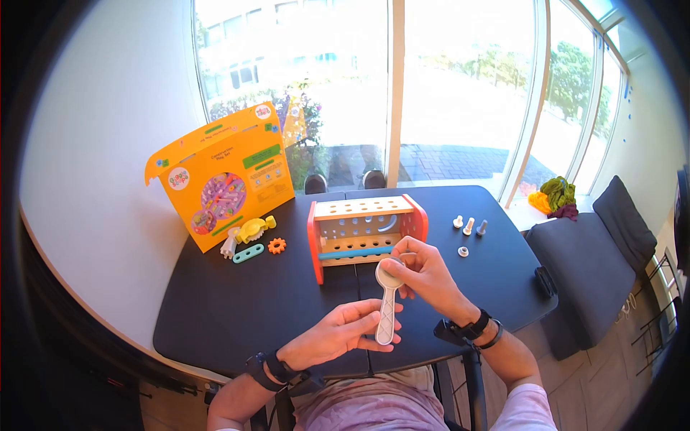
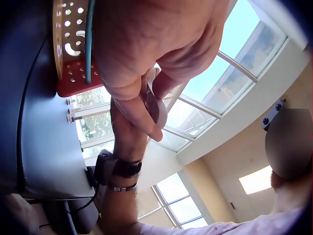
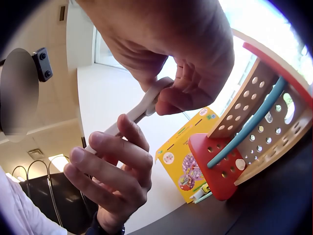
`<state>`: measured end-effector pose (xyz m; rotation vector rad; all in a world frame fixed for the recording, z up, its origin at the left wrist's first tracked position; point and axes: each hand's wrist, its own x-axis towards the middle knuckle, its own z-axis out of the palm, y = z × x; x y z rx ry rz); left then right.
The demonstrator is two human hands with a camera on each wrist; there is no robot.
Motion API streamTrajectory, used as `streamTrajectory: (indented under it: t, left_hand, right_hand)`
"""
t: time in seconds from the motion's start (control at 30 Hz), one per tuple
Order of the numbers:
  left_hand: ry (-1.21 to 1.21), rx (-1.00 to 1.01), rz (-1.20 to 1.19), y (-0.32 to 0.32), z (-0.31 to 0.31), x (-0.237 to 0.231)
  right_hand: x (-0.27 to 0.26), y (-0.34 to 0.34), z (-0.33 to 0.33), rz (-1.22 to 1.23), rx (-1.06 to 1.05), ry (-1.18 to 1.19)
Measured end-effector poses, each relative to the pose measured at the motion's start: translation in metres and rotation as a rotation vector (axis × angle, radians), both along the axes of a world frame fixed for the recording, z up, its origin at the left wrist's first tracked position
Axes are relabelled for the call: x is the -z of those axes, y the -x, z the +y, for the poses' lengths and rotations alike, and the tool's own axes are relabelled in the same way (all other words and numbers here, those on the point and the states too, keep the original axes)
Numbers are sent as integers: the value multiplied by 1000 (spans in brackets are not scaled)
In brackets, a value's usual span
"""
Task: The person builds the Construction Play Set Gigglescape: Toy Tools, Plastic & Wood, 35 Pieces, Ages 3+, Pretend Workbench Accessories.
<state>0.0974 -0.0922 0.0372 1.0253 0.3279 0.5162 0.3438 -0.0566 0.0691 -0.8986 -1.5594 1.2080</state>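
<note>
My right hand (image 1: 431, 276) pinches the round head of a pale grey toy tool (image 1: 386, 327) between thumb and fingers. The tool has a cross-hatched handle that points down toward my body. My left hand (image 1: 330, 336) holds that handle between its thumb and fingertips. In the right wrist view, the tool (image 3: 139, 108) is seen nearly edge-on, and the left hand's fingers (image 3: 115, 156) lie along its lower end. Part of the head is hidden under the right thumb. Just beyond the hands stands a wooden toy workbench with red sides (image 1: 315, 248) and a blue bar (image 1: 356, 253).
An open orange box (image 1: 237, 165) stands at the table's back left. Before it lie a yellow toy piece (image 1: 253, 230), a teal strip (image 1: 249, 253) and an orange gear (image 1: 277, 246). Toy bolts (image 1: 468, 227) and a nut (image 1: 463, 251) sit at the right. A grey seat (image 1: 582, 266) adjoins the table.
</note>
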Motion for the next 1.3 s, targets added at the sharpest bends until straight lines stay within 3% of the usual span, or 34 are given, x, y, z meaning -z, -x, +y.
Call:
streamTrajectory:
  t: [0.23,0.43,0.63,0.8,0.93,1.0,1.13,1.3]
  left_hand:
    - [-13,-12,16,-4,2,0]
    - [-26,-88,47,-3,5,1]
    - [-38,-159,75,3,11,0]
    - [-21,-207,52,3,21,7]
    - [1,-211,25,1,30,9]
    - [20,-215,20,-1,35,8]
    - [56,-237,18,-9,51,7]
    - [84,-257,-31,-22,72,2]
  right_hand:
    - [6,-1,1,-49,22,-53]
    - [-5,-8,1,-17,305,-138]
    - [-31,-78,27,-45,590,-232]
    - [-5,-159,93,-606,834,-446]
    - [83,-259,162,-1123,958,-644]
    - [112,-284,174,-1147,992,-490]
    - [105,-276,168,-1020,1020,-97]
    - [108,-272,169,-1047,1065,-84]
